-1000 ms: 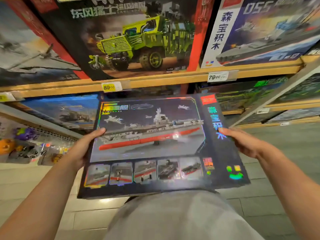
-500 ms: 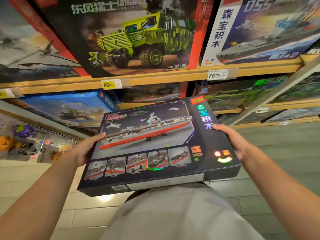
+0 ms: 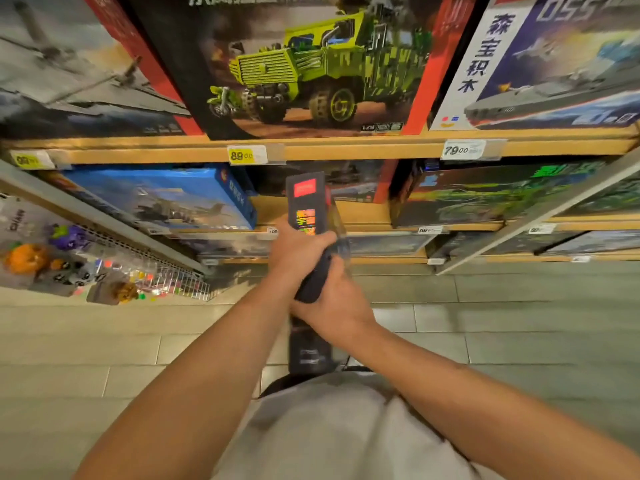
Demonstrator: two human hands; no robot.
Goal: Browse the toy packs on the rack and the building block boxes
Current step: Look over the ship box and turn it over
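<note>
both hands [image 3: 317, 275] clamped on dark, edge-on building block box [image 3: 306, 209], red label on top

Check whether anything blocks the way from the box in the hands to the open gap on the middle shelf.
Nothing visible does. The dark box, turned edge-on and held by the left hand and right hand, sits in front of the bare gap on the middle shelf, between the blue box and the green box.

Even indoor light, motion blur (hands), bowed edges
</note>
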